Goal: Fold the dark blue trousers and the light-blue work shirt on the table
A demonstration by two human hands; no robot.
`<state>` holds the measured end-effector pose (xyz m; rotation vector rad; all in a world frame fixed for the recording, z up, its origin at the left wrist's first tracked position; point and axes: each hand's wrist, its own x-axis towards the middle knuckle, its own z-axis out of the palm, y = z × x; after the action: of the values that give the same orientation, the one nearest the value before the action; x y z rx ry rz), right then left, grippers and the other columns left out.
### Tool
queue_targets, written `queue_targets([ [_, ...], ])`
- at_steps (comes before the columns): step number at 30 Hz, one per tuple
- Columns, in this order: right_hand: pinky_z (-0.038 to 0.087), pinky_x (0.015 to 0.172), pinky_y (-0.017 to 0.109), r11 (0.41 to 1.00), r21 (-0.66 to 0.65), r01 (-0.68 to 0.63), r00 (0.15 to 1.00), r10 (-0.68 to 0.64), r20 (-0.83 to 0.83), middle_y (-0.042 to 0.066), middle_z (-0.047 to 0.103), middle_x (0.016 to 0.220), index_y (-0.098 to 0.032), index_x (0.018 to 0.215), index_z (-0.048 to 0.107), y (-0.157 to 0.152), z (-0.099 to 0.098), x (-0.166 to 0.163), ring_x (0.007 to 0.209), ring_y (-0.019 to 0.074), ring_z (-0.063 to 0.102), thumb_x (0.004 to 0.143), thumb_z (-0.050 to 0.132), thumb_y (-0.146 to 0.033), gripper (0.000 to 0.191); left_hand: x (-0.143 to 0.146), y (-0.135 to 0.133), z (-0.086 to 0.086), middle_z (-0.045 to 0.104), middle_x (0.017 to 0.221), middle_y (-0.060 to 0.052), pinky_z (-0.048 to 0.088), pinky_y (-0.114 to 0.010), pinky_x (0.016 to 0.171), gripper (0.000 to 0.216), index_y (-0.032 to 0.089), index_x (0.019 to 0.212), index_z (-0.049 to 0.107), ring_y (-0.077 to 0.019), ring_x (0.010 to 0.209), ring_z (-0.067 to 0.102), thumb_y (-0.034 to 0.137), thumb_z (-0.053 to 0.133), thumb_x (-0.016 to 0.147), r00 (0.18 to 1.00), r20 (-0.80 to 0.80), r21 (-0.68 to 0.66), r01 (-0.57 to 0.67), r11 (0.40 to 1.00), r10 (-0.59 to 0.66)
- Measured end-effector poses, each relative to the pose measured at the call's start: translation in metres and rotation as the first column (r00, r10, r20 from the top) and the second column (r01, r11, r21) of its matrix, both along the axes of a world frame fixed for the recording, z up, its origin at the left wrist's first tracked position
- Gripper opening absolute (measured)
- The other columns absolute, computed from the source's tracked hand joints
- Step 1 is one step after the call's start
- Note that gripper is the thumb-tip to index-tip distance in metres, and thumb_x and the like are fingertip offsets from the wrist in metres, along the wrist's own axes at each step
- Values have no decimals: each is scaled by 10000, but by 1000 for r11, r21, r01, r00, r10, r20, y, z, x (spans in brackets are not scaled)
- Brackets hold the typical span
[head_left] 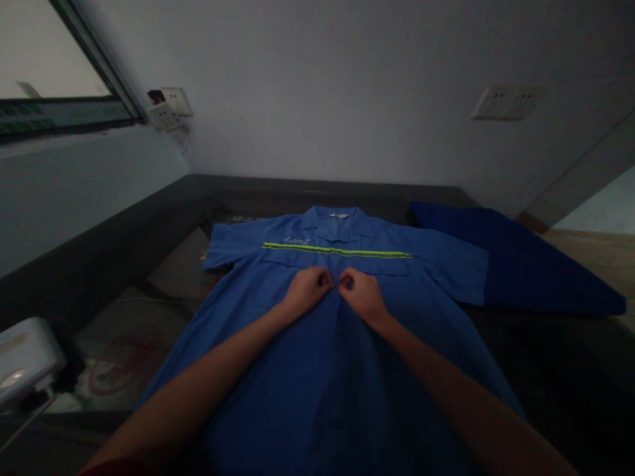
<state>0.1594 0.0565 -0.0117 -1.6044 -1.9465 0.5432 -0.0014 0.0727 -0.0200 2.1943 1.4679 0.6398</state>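
Grip of left hand [308, 288] and right hand [366, 295] pinching the blue shirt [278, 396]

Both are facing each other over the front opening [336, 337], thumbs and fingers pressing together at its edges. It is running lengthwise between the hands, equally near each, toward the collar [364, 225] beyond. The shirt is lying front up beneath the grip, its yellow-green stripe [372, 253] crossing just beyond; dark blue fabric [540, 268] is lying farther right.
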Motion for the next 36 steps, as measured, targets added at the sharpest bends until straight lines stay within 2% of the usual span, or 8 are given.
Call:
queue_targets([
  [5,472,663,255,993,-98,-69,945,33,-327,30,690,718,-155,797,660,14,-6,8,684,161,641,670,570,-61,182,0,-4,-3,653,791,-4,389,-234,630,62,186,832,633,-150,717,578,245,620,822,1000,11,94,0,996,-1],
  [12,486,687,259,967,-222,-125,878,4,-478,32,681,713,-128,831,674,21,-9,13,685,153,636,671,595,-75,187,-1,-6,-5,665,802,-8,403,-244,655,69,187,842,636,-157,732,585,255,629,834,1000,15,149,-4,989,2],
  [18,446,600,231,934,-272,-230,886,85,-456,-7,634,630,-135,883,654,22,-4,18,609,133,593,687,626,-93,202,0,-7,-2,679,771,-3,403,-236,626,72,192,821,665,-153,698,596,256,631,825,999,15,91,-43,995,42],
  [22,417,558,227,903,-250,-349,881,226,-415,-5,617,620,-153,830,646,31,1,20,570,124,562,803,581,-192,80,0,-6,-5,687,750,1,403,-221,603,77,187,801,683,-146,677,606,208,610,812,996,67,32,-61,998,59],
  [24,420,583,231,923,-191,-334,905,257,-340,8,630,664,-153,785,647,37,2,20,593,123,562,818,548,-161,105,-1,-4,-8,692,755,1,410,-214,607,89,185,809,691,-145,683,612,199,603,804,992,105,17,-65,998,63],
  [26,427,617,236,939,-147,-310,928,265,-264,19,648,706,-147,800,660,41,1,20,632,128,575,774,576,-104,98,-2,-3,-10,697,764,0,417,-211,611,107,183,825,701,-145,691,616,201,598,800,989,134,10,-60,998,58],
  [29,427,635,245,939,-108,-328,935,305,-182,31,670,739,-143,838,686,40,0,19,671,141,592,734,625,-88,133,-4,-1,-11,702,765,-4,421,-215,610,137,178,851,714,-148,688,616,209,593,795,989,141,-7,-46,999,47],
  [36,425,647,252,960,-18,-281,954,277,-118,21,679,729,-168,760,688,30,-2,14,676,144,601,714,654,-77,106,-4,0,-5,724,802,-20,452,-233,648,167,167,857,721,-170,741,641,225,572,808,989,141,-60,-41,997,49],
])
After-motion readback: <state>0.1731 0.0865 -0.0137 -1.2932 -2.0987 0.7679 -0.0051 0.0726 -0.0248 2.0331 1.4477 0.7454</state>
